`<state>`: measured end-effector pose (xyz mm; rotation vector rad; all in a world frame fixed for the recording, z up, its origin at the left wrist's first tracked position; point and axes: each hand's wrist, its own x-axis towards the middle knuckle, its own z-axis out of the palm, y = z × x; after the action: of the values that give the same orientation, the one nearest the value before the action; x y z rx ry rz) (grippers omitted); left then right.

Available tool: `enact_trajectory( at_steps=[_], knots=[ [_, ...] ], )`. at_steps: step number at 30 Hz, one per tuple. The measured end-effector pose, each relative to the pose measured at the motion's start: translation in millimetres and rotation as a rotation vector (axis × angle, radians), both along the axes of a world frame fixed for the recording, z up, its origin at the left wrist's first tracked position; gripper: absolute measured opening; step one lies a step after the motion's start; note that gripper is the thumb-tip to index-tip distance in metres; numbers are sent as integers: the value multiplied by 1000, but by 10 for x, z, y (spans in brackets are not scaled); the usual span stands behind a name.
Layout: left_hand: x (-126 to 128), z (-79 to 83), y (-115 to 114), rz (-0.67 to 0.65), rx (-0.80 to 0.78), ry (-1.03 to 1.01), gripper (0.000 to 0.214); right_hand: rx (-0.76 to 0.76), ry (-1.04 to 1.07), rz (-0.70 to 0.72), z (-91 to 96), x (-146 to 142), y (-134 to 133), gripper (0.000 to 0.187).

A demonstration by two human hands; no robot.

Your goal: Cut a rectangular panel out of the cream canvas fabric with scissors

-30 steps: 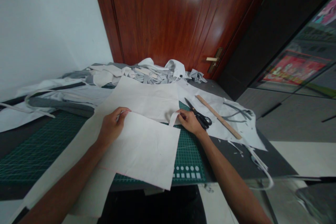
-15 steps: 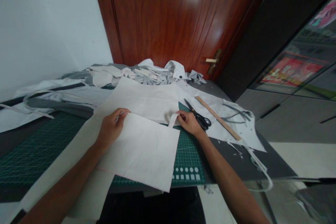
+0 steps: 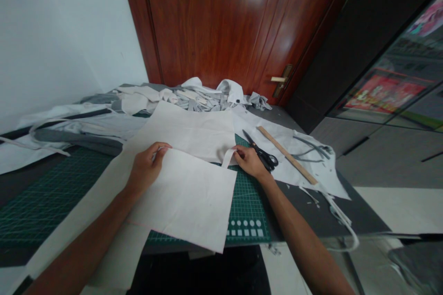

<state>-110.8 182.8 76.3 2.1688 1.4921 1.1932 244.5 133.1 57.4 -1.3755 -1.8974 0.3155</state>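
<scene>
A white rectangular cloth piece [image 3: 190, 193] lies over a larger white fabric panel [image 3: 194, 126] on the green cutting mat [image 3: 247, 200]. My left hand [image 3: 147, 168] pinches the smaller piece at its upper left corner, thumb and index finger closed on the edge. At the upper right, my right hand [image 3: 249, 159] grips the free end of a narrow white fabric strip [image 3: 227, 158], which runs down to the cloth's top edge. Whether the strip is joined to the cloth there I cannot tell. Black-handled scissors [image 3: 261, 153] lie just beyond my right hand.
To the right, a wooden ruler [image 3: 287, 154] and grey strips [image 3: 313, 147] rest on white fabric. A heap of fabric scraps [image 3: 204, 97] lines the back by the door [image 3: 211, 23]. More folded cloth [image 3: 86, 129] is on the left. White cords [image 3: 341, 216] hang over the front right edge.
</scene>
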Motion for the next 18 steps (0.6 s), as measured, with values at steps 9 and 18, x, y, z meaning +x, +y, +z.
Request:
enact_trajectory(
  at_steps=[9, 18],
  knots=[
    [2, 5, -6, 5, 6, 10, 44, 36, 43, -39, 25, 12, -7, 22],
    [10, -14, 0, 14, 21, 14, 43, 223, 214, -394, 119, 239, -10, 41]
  ],
)
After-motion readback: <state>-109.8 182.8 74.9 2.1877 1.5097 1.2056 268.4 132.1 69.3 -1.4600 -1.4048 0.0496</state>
